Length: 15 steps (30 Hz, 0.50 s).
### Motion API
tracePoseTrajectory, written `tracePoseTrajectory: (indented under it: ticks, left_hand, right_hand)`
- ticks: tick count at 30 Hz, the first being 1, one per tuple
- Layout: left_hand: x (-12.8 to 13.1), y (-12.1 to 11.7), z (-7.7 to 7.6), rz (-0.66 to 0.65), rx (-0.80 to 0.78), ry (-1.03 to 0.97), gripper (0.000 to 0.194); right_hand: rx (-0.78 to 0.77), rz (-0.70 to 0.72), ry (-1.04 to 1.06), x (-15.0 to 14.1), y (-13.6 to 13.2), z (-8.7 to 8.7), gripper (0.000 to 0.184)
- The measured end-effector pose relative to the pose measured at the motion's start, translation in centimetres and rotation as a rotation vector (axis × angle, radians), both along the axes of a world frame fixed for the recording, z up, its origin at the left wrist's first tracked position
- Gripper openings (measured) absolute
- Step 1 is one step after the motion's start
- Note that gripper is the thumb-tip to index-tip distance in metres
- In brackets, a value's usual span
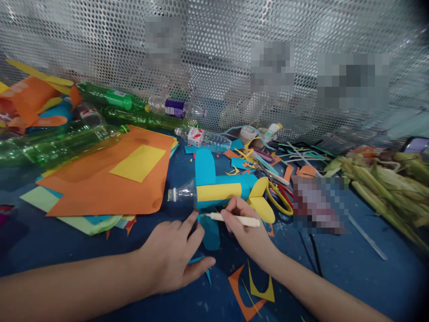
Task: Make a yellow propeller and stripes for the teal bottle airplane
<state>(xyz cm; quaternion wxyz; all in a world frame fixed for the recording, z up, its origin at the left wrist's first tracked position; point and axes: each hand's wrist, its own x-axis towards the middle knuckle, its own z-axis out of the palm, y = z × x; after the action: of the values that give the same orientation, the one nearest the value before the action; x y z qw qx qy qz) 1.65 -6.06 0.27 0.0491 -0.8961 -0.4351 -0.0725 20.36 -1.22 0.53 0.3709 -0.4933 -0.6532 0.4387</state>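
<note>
A plastic bottle [186, 192] wrapped in blue paper lies on its side, its clear neck pointing left. A yellow strip [219, 192] runs along its body, blue paper wings [205, 167] stick out on both sides, and yellow tail pieces [261, 208] sit at the right end. My right hand [250, 232] grips a white marker [234, 219], its tip over the near wing beside the body. My left hand [177, 250] rests with fingers spread, its fingertips at the bottle's near side and the near wing's left edge.
Orange paper sheets [110, 174] with a yellow piece [139, 163] lie at left. Green bottles [60, 143] and a clear bottle [204, 138] stand behind them, lying down. Yellow-handled scissors [279, 201], paper scraps [248, 295] and corn husks [378, 188] are at right and front. A perforated metal screen [217, 36] closes the back.
</note>
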Motion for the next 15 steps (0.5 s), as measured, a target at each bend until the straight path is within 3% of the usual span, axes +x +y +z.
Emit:
tracePoseTrajectory:
  ticks: [4,7,15]
  left_hand:
    - [0.02,0.06,0.00,0.001,0.002,-0.004,0.056]
    - [0.00,0.10,-0.02,-0.003,0.011,-0.008,0.056]
    - [-0.06,-0.05,0.12,0.000,-0.002,-0.013,0.056]
  right_hand:
    - [-0.025,0.013,0.123,0.30,-0.11,0.15,0.018]
    - [-0.024,0.048,0.081,0.36,-0.20,0.31,0.012]
    - [0.019,-0.006,-0.008,0.10,-0.08,0.17,0.019]
